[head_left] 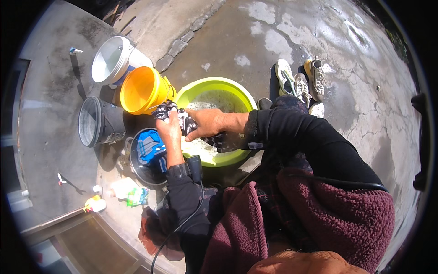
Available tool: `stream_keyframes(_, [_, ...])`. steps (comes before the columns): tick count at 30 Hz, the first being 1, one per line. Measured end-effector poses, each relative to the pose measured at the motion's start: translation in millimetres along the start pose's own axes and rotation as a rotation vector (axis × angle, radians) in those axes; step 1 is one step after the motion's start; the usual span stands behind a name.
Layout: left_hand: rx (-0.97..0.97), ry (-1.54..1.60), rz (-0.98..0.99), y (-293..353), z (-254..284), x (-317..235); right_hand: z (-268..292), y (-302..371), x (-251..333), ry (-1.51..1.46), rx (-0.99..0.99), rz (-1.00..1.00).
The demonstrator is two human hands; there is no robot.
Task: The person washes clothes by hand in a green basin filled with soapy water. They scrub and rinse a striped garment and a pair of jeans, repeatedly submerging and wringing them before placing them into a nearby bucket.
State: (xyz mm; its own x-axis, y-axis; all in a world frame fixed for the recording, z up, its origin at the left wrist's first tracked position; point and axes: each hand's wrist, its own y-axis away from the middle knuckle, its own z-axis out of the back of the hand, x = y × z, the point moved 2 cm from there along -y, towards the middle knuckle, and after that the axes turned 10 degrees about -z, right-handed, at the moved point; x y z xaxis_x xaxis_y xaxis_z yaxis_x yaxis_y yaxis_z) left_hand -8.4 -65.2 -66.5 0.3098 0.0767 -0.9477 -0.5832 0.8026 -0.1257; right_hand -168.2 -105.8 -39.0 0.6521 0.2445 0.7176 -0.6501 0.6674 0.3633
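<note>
Both hands grip a bunched black-and-white patterned cloth (185,122) over the near left part of a large lime-green basin (237,84). My left hand (170,131) is closed around its left end, beside the basin's rim. Closer to the basin's middle, my right hand (209,121) wraps the cloth with the thumb pointing down and left. Whitish, foamy water (205,150) shows in the basin. Dark patterned fabric (226,141) hangs or lies in it below my right wrist; I cannot tell whether it is one piece with the held cloth.
Left of the basin stand a yellow bucket (139,91), a white bucket (109,60) and a grey bucket (93,122). A dark tub (148,176) holds blue clothing (150,145). Several shoes (301,86) stand at right on wet concrete. Small packages (137,196) lie at lower left.
</note>
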Motion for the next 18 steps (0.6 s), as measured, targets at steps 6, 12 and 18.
stream_keyframes(6, [0.341,0.849,0.129,-2.8,39.4,-32.9,16.7,-5.0,-3.2,-0.772,0.406,-0.049])
stream_keyframes(12, [0.038,0.849,0.186,-8.1,48.7,-26.5,20.2,1.1,0.4,-0.992,0.584,-0.036])
stream_keyframes(18, [0.324,1.272,0.155,3.8,24.7,-47.3,18.4,6.9,3.7,-1.099,0.723,-0.02])
